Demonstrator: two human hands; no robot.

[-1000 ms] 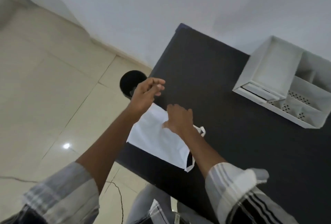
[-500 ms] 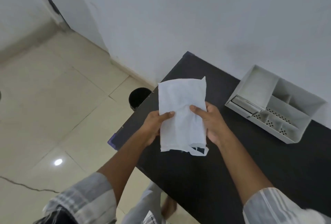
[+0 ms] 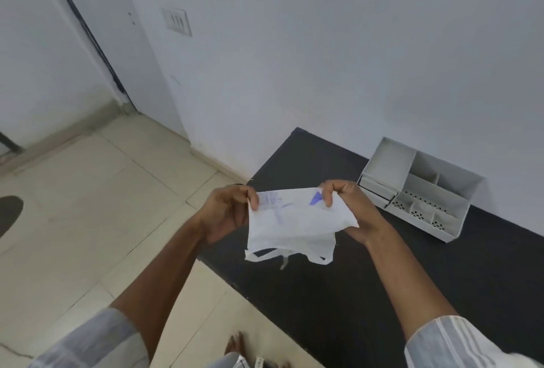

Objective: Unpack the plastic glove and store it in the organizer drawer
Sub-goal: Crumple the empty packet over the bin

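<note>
Above the black table (image 3: 382, 294), left hand (image 3: 226, 214) and right hand (image 3: 350, 208) are pinching a white packet (image 3: 297, 226), its blue print illegible; white organizer (image 3: 424, 191) is sitting nearby.

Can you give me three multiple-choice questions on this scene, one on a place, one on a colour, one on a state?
1. Where is the organizer?
A. on the floor
B. on the table by the wall
C. in a hand

2. What colour is the print on the packet?
A. red
B. green
C. blue

3. How is the packet held?
A. pinched by both hands
B. lying on the table
C. by one hand only

Answers: 1 B, it stands at the table's far edge. 2 C, blue marks show near its top. 3 A, left hand and right hand grip its top corners.
</note>
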